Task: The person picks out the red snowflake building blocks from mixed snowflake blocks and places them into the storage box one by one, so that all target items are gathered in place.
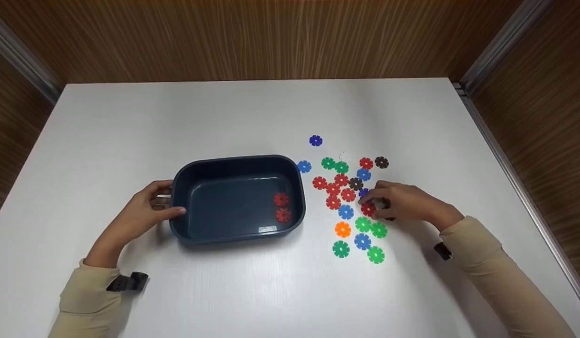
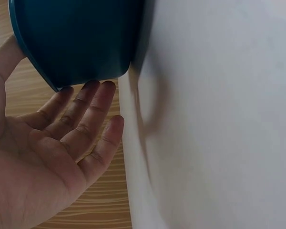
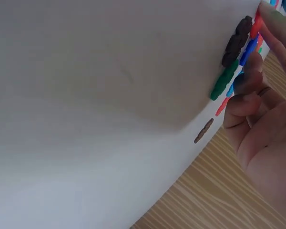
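— On the near half of the white table [image 1: 252, 291], what is seen?

— Two beige sleeves [image 1: 90, 300] are seen entering from the bottom edge. The dark blue tray [image 1: 238, 164] is steadied at its left end by the left hand [image 1: 139, 213]; the thumb is laid against the rim, the fingers held loosely straight against the outer wall, nothing clamped.

— And inside the tray?

— Two red discs [image 1: 282, 206] are seen lying near its right wall.

— What is shown to the right?

— The right hand [image 1: 402, 202] is lowered over the scattered coloured discs [image 1: 353, 237], its fingertips closed on a red disc [image 1: 367, 209] at the table surface. Farther back, a lone blue disc [image 1: 315, 140] is set apart, before the wood-grain walls [image 1: 271, 37].
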